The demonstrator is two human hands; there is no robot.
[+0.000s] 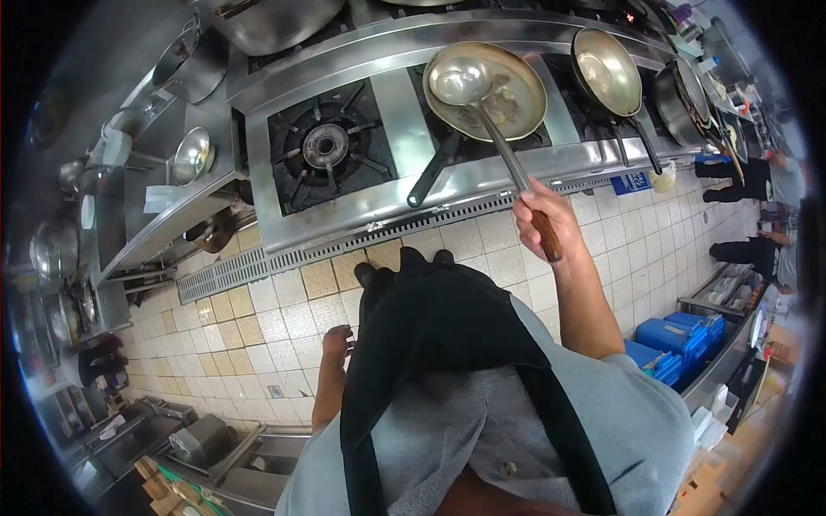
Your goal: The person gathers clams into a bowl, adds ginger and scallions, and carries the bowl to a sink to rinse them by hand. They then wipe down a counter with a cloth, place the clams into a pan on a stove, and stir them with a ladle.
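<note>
My right hand (pixel 551 217) grips the wooden end of a long metal ladle (pixel 460 80). The ladle's bowl hangs over the left rim of a frying pan (pixel 508 95) on the middle burner of the steel stove (pixel 396 185). Some pale food lies in the pan. My left hand (pixel 337 345) hangs at my side over the tiled floor, fingers loosely apart, holding nothing. I wear a grey shirt and a black apron.
An unlit burner (pixel 325 146) sits left of the pan. More pans (pixel 607 70) stand on burners to the right. Steel bowls (pixel 191 155) rest on a shelf at left. Blue crates (pixel 680 340) stand at lower right. Other people (pixel 757 176) work at far right.
</note>
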